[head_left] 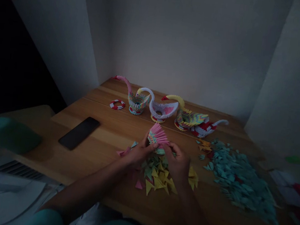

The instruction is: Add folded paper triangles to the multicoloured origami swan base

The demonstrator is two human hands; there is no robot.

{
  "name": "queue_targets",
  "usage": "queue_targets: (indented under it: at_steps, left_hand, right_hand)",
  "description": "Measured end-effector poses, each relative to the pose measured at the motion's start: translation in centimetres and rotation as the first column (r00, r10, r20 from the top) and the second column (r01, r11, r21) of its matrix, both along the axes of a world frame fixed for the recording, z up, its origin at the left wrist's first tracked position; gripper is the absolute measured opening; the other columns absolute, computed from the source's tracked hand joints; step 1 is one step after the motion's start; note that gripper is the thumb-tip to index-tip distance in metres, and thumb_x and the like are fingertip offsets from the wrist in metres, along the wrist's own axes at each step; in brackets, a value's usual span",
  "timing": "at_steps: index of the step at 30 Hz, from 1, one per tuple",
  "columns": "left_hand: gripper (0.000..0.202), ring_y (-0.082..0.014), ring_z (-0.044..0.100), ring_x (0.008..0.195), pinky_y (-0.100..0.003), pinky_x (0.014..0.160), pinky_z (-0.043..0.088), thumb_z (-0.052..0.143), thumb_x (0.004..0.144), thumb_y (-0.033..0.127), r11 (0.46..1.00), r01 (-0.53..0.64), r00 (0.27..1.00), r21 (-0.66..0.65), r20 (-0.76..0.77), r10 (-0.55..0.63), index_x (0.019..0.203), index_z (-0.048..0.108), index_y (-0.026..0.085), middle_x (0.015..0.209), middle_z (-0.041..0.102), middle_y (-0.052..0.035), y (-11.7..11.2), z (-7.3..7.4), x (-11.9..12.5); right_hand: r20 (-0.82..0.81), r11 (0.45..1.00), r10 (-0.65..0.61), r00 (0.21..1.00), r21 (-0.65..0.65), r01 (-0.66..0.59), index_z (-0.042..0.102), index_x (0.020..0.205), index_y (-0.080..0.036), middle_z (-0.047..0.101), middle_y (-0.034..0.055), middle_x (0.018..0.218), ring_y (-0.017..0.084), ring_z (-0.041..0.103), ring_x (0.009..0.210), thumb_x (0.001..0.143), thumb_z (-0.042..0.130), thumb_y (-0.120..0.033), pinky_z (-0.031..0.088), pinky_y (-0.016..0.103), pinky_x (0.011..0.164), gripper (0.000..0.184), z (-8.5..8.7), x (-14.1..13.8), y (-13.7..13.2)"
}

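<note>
Both of my hands meet over the middle of the wooden table. My left hand (142, 151) is closed round a folded-paper model (158, 134), pink on its fanned upper part with multicoloured rows at one side and pale green below. From the right, my right hand (178, 162) presses bent fingers against the model's lower right edge; whether a loose piece is pinched there is hidden. Under the hands lies a heap of folded paper triangles, yellow ones (160, 180) in front and green ones (149, 168) behind. A few pink triangles (139, 184) lie to the left.
Several folded-paper swans, among them a white and pink one (163, 110), stand along the back of the table (114, 137). A red and white paper ring (117, 104) sits at their left. A dark phone (79, 132) lies left; a large teal paper pile (240, 177) spreads at right.
</note>
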State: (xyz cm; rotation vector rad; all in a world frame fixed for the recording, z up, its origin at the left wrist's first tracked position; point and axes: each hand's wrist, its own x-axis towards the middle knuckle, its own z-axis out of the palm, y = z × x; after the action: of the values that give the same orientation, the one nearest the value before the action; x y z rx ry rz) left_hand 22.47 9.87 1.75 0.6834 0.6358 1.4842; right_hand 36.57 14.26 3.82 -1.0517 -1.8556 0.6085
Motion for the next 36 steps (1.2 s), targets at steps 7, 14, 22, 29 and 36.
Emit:
queue_targets:
  at_steps: [7, 14, 22, 29, 36]
  left_hand:
    - [0.07, -0.0256, 0.062, 0.111, -0.046, 0.094, 0.052, 0.074, 0.079, 0.043, 0.999, 0.031, 0.993, -0.034, 0.117, -0.027, 0.138, 0.041, 0.027, 0.131, 0.058, -0.0112, 0.6, -0.1, -1.2]
    - [0.061, -0.0287, 0.056, 0.122, -0.042, 0.104, 0.044, 0.067, 0.079, 0.058, 0.989, 0.143, 0.98, -0.048, 0.147, -0.135, 0.12, 0.059, 0.013, 0.123, 0.064, -0.014, 1.1, -0.6, -1.0]
    - [0.082, -0.029, 0.059, 0.116, -0.043, 0.1, 0.045, 0.083, 0.066, 0.048, 0.994, 0.097, 0.989, 0.044, 0.108, -0.101, 0.136, 0.047, 0.024, 0.124, 0.063, -0.0111, 0.4, -0.2, -1.1]
    - [0.064, -0.0297, 0.06, 0.115, -0.045, 0.099, 0.046, 0.079, 0.071, 0.048, 0.99, 0.134, 0.97, -0.04, 0.208, -0.123, 0.124, 0.056, 0.019, 0.118, 0.066, -0.0119, 0.4, -0.1, -1.8]
    - [0.059, -0.0307, 0.057, 0.12, -0.046, 0.102, 0.044, 0.068, 0.077, 0.059, 0.981, 0.178, 0.968, -0.08, 0.193, -0.16, 0.114, 0.062, 0.014, 0.116, 0.067, -0.0142, 0.7, -0.9, -1.5]
  right_hand:
    - [0.192, 0.955, 0.278, 0.941, 0.047, -0.292, 0.058, 0.132, -0.024, 0.066, 0.0096, 0.126, 0.028, 0.063, 0.113, 0.088, 0.057, -0.05, 0.046, 0.044, 0.1, 0.051, 0.6, 2.1, 1.3]
    - [0.387, 0.893, 0.281, 0.878, 0.229, -0.387, 0.064, 0.122, -0.025, 0.07, 0.0088, 0.119, 0.026, 0.066, 0.109, 0.089, 0.061, -0.04, 0.032, 0.057, 0.112, 0.036, 0.6, 3.0, 1.5]
    - [0.442, 0.852, 0.303, 0.844, 0.271, -0.448, 0.07, 0.111, -0.026, 0.075, 0.0072, 0.106, 0.024, 0.071, 0.095, 0.089, 0.062, -0.042, 0.034, 0.056, 0.111, 0.029, 2.6, 2.5, 1.5]
    - [0.393, 0.857, 0.363, 0.845, 0.216, -0.468, 0.059, 0.132, -0.029, 0.07, 0.0063, 0.12, 0.027, 0.066, 0.11, 0.086, 0.061, -0.055, 0.034, 0.054, 0.112, 0.052, 4.8, 3.4, 1.4]
    - [0.337, 0.849, 0.392, 0.856, 0.225, -0.477, 0.069, 0.117, -0.026, 0.073, 0.0077, 0.112, 0.026, 0.069, 0.101, 0.089, 0.059, -0.05, 0.04, 0.052, 0.108, 0.038, 2.9, 2.9, 1.2]
